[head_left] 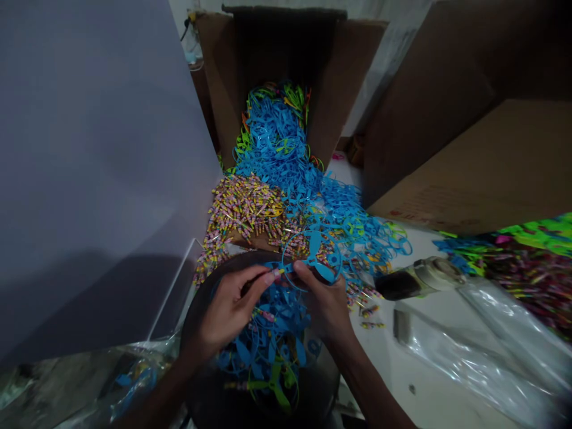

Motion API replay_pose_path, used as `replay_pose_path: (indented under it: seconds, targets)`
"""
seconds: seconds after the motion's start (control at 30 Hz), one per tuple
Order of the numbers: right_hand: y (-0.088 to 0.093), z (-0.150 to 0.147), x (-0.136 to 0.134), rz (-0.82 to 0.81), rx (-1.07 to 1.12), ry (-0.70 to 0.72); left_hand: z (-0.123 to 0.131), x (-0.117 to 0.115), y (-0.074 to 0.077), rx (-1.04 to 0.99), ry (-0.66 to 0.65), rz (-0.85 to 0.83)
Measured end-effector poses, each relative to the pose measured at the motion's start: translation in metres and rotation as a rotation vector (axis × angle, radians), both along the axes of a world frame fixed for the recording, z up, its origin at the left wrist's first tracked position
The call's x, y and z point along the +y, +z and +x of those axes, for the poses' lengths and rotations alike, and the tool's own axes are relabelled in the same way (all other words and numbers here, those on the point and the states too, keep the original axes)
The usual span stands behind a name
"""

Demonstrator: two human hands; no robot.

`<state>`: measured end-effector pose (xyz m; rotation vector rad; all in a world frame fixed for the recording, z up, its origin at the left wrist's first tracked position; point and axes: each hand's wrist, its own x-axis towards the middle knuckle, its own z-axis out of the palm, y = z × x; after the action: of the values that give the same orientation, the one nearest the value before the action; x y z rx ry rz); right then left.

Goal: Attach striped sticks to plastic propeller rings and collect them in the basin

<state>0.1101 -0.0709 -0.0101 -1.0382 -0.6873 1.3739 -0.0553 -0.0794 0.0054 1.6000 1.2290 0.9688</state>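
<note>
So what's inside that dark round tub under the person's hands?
Blue plastic propeller rings fill the dark tub, with a green propeller and a striped stick among them. The heap, the left hand and right hand cover its floor, which can't be seen.

Blue ringed plastic propeller [314,244] — tilted, touching a striped stem [277,273].

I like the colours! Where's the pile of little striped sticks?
In the head view, the striped sticks lie ahead of the left hand, just beyond the dark tub and left of the blue propellers.
</note>
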Motion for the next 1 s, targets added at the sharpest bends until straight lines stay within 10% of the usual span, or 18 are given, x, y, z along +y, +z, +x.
replay_pose_path:
  seconds: [0.2,0.5,0.73,1.0]
  targets:
    - [-0.002,-0.004,-0.001,-0.004,0.0,0.026,-0.002,0.0,-0.001,0.261,0.011,0.296]
    - [-0.011,-0.008,-0.004,-0.008,-0.004,-0.043,-0.005,-0.008,-0.041,0.483,0.01,0.603]
    - [-0.028,0.01,0.013,-0.033,-0.076,0.12,-0.008,0.01,-0.014,0.305,0.0,0.401]
    - [-0.105,0.136,0.101,0.098,-1.215,-0.168,-0.047,0.08,-0.018,0.742,-0.028,0.218]
